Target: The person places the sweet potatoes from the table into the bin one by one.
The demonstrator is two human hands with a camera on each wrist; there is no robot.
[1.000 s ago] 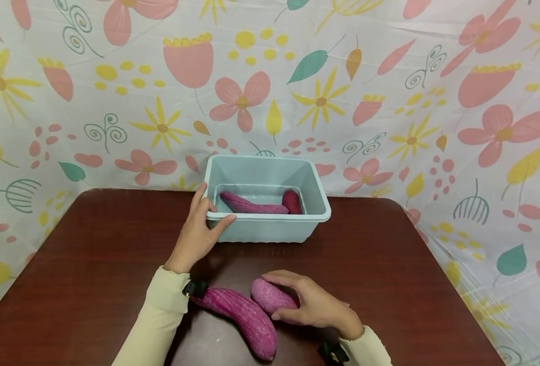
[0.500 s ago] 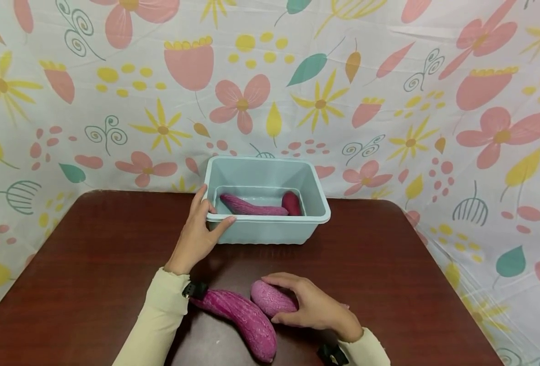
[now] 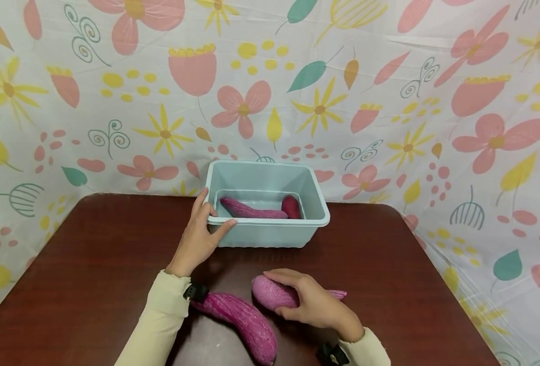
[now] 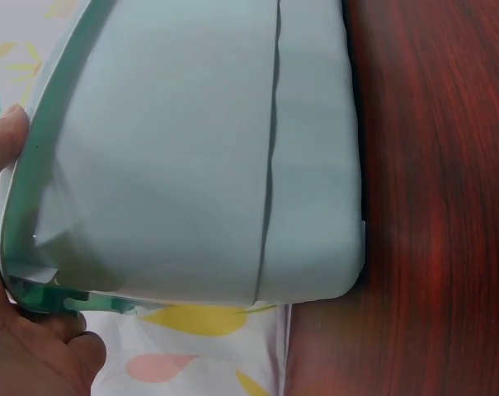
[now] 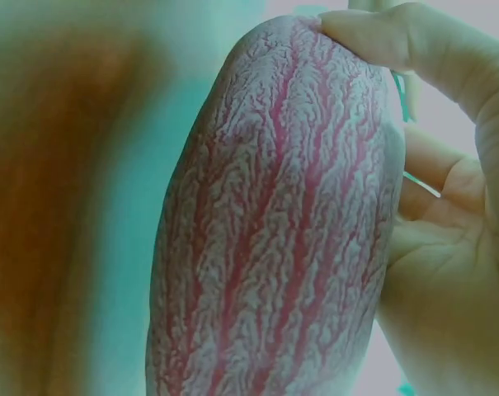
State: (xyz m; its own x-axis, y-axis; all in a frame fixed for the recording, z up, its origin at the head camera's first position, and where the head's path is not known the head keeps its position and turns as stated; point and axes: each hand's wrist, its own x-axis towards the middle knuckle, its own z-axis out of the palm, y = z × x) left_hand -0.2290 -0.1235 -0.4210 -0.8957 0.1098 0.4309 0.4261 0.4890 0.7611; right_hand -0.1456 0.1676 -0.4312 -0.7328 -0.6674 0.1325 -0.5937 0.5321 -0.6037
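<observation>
My left hand [image 3: 196, 241] grips the near left corner of a pale blue plastic bin [image 3: 270, 235], thumb on the front rim and fingers at the side. The left wrist view shows the bin's outer wall [image 4: 167, 148] and the thumb on its rim. My right hand [image 3: 313, 302] holds a pinkish-purple, wrinkled sweet potato [image 3: 270, 294] from above, its thin tail showing past the hand. In the right wrist view, the thumb presses on that sweet potato [image 5: 274, 223]. A longer curved sweet potato [image 3: 244, 323] lies to its left, one end hidden behind the left wrist.
Inside the bin lie a long purple sweet potato [image 3: 253, 209] and a darker red one [image 3: 290, 207]. The dark brown table [image 3: 389, 284] reaches back to a flower-printed cloth [image 3: 270, 66]. Black wrist cameras [image 3: 196, 292] sit on both sleeves.
The view has tilted up slightly. The sweet potato under my right hand has turned a little, and more of its tail shows. My left hand stays on the bin.
</observation>
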